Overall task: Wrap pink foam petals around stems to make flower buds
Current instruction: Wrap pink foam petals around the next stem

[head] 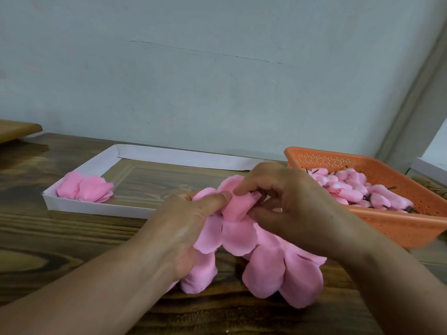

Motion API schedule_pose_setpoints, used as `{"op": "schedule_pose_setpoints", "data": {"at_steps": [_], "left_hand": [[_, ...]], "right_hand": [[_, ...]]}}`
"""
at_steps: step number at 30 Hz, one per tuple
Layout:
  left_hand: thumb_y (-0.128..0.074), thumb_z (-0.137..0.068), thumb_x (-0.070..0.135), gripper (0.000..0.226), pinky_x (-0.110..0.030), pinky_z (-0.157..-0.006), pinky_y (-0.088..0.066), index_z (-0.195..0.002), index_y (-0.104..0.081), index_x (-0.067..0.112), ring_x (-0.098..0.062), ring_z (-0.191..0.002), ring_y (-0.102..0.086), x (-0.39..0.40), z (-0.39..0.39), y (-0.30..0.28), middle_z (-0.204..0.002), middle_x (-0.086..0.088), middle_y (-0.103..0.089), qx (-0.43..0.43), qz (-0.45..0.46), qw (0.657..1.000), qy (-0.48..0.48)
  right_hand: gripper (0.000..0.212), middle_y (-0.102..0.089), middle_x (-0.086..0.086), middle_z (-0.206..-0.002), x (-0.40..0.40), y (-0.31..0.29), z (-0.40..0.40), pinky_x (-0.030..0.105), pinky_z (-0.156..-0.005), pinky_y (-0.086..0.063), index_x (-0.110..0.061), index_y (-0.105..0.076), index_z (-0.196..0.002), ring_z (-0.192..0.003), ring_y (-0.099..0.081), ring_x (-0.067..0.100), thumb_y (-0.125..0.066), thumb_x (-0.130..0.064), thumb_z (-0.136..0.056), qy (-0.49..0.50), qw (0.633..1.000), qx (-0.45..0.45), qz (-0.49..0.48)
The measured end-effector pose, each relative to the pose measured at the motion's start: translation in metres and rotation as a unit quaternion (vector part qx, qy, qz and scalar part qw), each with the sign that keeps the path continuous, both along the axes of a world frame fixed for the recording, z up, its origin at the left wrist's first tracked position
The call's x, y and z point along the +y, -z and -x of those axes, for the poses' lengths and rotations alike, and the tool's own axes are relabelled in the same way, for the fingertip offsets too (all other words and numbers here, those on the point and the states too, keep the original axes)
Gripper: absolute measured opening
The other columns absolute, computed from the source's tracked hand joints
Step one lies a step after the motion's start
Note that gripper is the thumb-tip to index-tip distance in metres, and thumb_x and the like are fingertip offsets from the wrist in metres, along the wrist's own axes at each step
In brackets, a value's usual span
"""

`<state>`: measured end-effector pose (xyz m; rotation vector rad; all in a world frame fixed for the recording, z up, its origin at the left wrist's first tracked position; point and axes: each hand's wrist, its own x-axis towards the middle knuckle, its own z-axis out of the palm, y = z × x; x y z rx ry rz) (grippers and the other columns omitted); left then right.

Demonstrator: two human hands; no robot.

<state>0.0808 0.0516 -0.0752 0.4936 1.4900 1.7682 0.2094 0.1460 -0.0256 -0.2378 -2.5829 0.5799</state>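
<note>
Your left hand [193, 221] pinches a bunch of pink foam petals [242, 233] between thumb and fingers, holding them just above the bench [72, 238]. Your right hand [290, 204] has its grip curled round the top petal [238, 204], rolling it; any stem inside is hidden by your fingers. Keep the roll tight at the base and let the left thumb pin the overlap so it does not spring open. Finished buds [358, 187] with dark stems fill the orange basket [399, 228] to your right; loose spare petals [84, 188] lie in the white tray [96, 206] to your left. The bench is dark wood grain, set against a plain pale wall [217, 68].
</note>
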Motion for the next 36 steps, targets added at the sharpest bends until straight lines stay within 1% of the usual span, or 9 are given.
{"op": "schedule_pose_setpoints", "data": {"at_steps": [8, 12, 15, 21, 24, 27, 29, 32, 36], "left_hand": [[-0.07, -0.084, 0.026, 0.016, -0.036, -0.065, -0.051, -0.087, -0.07, 0.01, -0.031, -0.076, -0.066, 0.001, -0.003, 0.003, -0.077, -0.012, -0.071, 0.05, 0.017, 0.998, -0.038], [-0.068, -0.085, 0.024, 0.013, -0.031, -0.058, -0.05, -0.079, -0.069, 0.013, -0.021, -0.06, -0.067, -0.001, -0.006, 0.001, -0.064, -0.006, -0.072, 0.052, 0.005, 0.997, -0.05], [-0.066, -0.087, 0.026, 0.016, -0.03, -0.059, -0.047, -0.076, -0.07, 0.015, -0.02, -0.06, -0.066, -0.002, -0.007, 0.0, -0.064, -0.005, -0.072, 0.074, -0.002, 0.996, -0.046], [-0.063, -0.089, 0.03, 0.025, -0.04, -0.078, -0.051, -0.069, -0.074, 0.021, -0.027, -0.077, -0.068, -0.003, -0.01, -0.001, -0.071, -0.004, -0.074, 0.112, -0.007, 0.993, -0.029], [-0.061, -0.091, 0.029, 0.022, -0.039, -0.074, -0.05, -0.077, -0.073, 0.017, -0.029, -0.079, -0.068, -0.003, -0.009, -0.001, -0.076, -0.008, -0.074, 0.108, -0.009, 0.994, -0.027], [-0.056, -0.093, 0.028, 0.022, -0.032, -0.062, -0.048, -0.082, -0.073, 0.018, -0.026, -0.07, -0.065, -0.003, -0.009, -0.001, -0.077, -0.011, -0.073, 0.101, -0.011, 0.995, -0.021], [-0.058, -0.091, 0.027, 0.021, -0.031, -0.059, -0.047, -0.079, -0.074, 0.019, -0.023, -0.065, -0.064, -0.002, -0.008, -0.001, -0.073, -0.009, -0.073, 0.091, -0.008, 0.996, -0.025], [-0.062, -0.085, 0.018, 0.017, -0.031, -0.058, -0.047, -0.074, -0.075, 0.018, -0.023, -0.066, -0.063, -0.002, -0.007, -0.001, -0.072, -0.009, -0.071, 0.086, -0.011, 0.996, -0.012], [-0.06, -0.078, 0.006, 0.016, -0.03, -0.059, -0.041, -0.073, -0.075, 0.011, -0.025, -0.07, -0.057, -0.003, -0.007, -0.002, -0.075, -0.014, -0.066, 0.086, -0.022, 0.996, 0.023]], "right_hand": [[0.02, -0.059, -0.007, -0.08, -0.011, 0.001, 0.004, 0.014, -0.069, -0.039, -0.017, -0.074, -0.087, -0.073, -0.052, 0.004, -0.064, -0.001, -0.078, 0.028, 0.997, -0.022, -0.071], [0.019, -0.058, -0.006, -0.082, -0.012, 0.003, 0.007, 0.01, -0.068, -0.036, -0.017, -0.074, -0.092, -0.075, -0.051, 0.006, -0.064, -0.005, -0.081, 0.059, 0.996, -0.037, -0.062], [0.02, -0.058, -0.005, -0.081, -0.011, 0.002, 0.007, -0.004, -0.074, -0.027, -0.016, -0.075, -0.089, -0.072, -0.05, 0.004, -0.064, -0.002, -0.079, 0.073, 0.995, -0.028, -0.057], [0.022, -0.049, -0.012, -0.115, -0.009, 0.002, 0.008, 0.003, -0.07, -0.035, -0.014, -0.076, -0.084, -0.069, -0.05, -0.013, -0.063, 0.003, -0.078, 0.075, 0.997, 0.003, -0.001], [0.022, -0.05, -0.009, -0.123, -0.007, 0.003, 0.007, -0.001, -0.072, -0.034, -0.014, -0.075, -0.082, -0.07, -0.053, -0.012, -0.064, 0.004, -0.077, 0.078, 0.997, 0.001, 0.01], [0.017, -0.064, 0.001, -0.102, -0.004, 0.004, 0.008, 0.012, -0.065, -0.041, -0.006, -0.075, -0.083, -0.07, -0.053, 0.0, -0.065, 0.007, -0.075, 0.067, 0.997, 0.006, 0.037], [0.018, -0.066, 0.008, -0.088, -0.003, 0.005, 0.009, 0.013, -0.065, -0.041, -0.005, -0.074, -0.082, -0.07, -0.053, 0.009, -0.065, 0.008, -0.075, 0.07, 0.996, 0.01, 0.045], [0.023, -0.062, -0.003, -0.072, -0.004, 0.007, 0.009, -0.006, -0.071, -0.029, -0.013, -0.072, -0.075, -0.067, -0.053, 0.005, -0.063, 0.008, -0.074, 0.083, 0.995, 0.025, 0.045], [0.032, -0.056, -0.01, -0.059, -0.006, 0.009, 0.01, 0.005, -0.082, -0.026, -0.025, -0.061, -0.064, -0.059, -0.053, 0.008, -0.065, 0.004, -0.075, 0.097, 0.993, 0.044, 0.059]]}}
